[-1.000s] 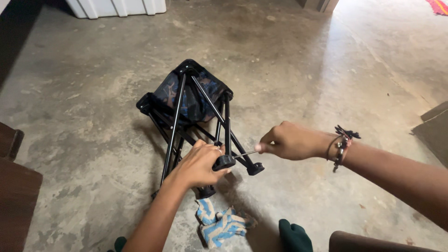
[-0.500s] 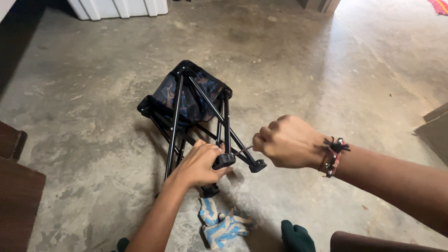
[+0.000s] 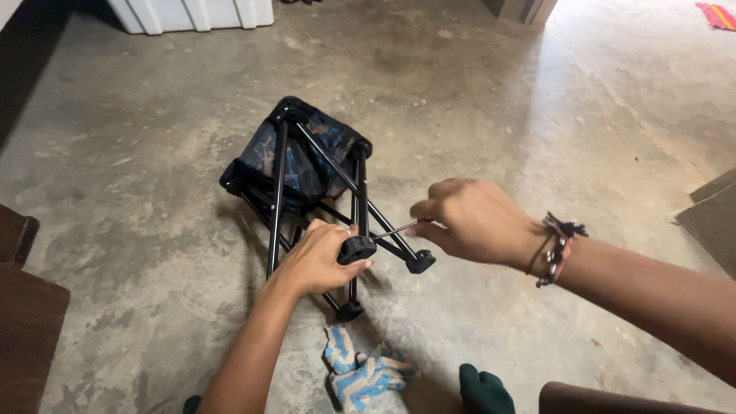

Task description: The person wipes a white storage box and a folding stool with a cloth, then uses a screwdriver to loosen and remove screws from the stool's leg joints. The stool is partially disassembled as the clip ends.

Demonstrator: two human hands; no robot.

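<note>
Stool lay tipped on the concrete floor, legs toward us. Our left hand gripped a black leg foot, while our right hand pinched a thin metal tool against it, striped gloves lying nearby.

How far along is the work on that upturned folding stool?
The folding stool already lies tipped over, legs up, on the concrete floor. In hand: the left hand grips a leg by its foot cap while the right hand drives a thin tool into it. The striped gloves lie unused; whether other feet need work cannot be told.
</note>
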